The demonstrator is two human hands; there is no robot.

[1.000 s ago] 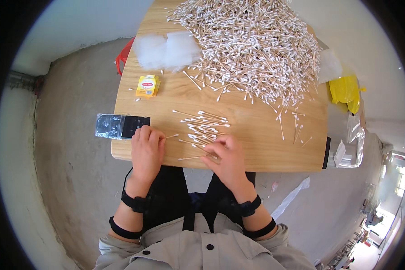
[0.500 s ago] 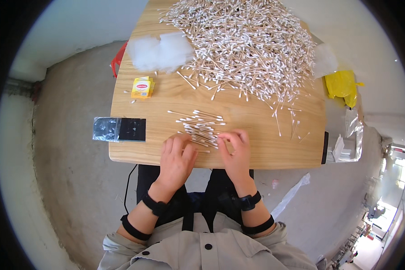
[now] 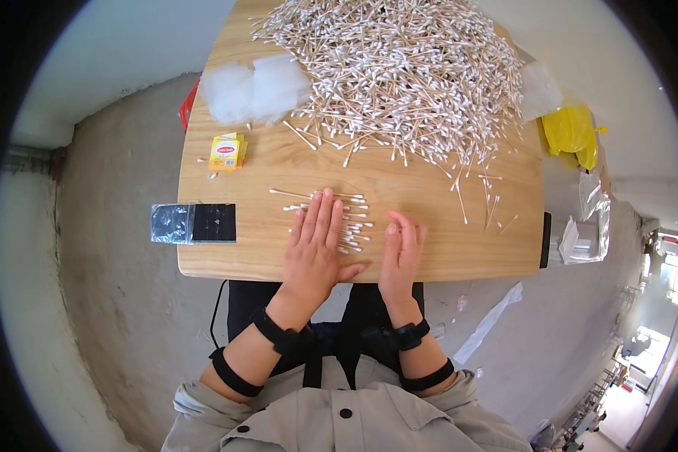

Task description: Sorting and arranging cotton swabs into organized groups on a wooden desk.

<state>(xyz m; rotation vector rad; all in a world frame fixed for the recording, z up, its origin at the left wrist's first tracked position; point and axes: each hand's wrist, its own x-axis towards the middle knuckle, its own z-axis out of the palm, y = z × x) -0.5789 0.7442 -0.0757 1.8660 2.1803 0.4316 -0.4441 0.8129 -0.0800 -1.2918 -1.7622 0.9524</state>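
My left hand [image 3: 314,237] lies flat, palm down, over a small group of cotton swabs [image 3: 356,224] near the table's front edge. Its fingers are stretched out and its thumb points right. White tips stick out beyond the right side of that hand; the swabs' middles are hidden under it. Just to the right, apart from the group, my right hand [image 3: 401,252] is loosely closed, thumb near the bent index finger, with nothing visible in it. Farther back, a large heap of loose cotton swabs [image 3: 414,75] covers much of the wooden table [image 3: 459,252].
Clear plastic bags [image 3: 256,90] lie left of the heap. Nearer are small yellow boxes [image 3: 227,152] and a black, plastic-wrapped flat item [image 3: 215,223] overhanging the left edge. Stray swabs [image 3: 493,211] lie at the right. Beyond the table is a yellow bag [image 3: 570,135].
My left hand has moved right and flattened over the swabs, which it now partly covers. My right hand has drawn away from their tips to the right.
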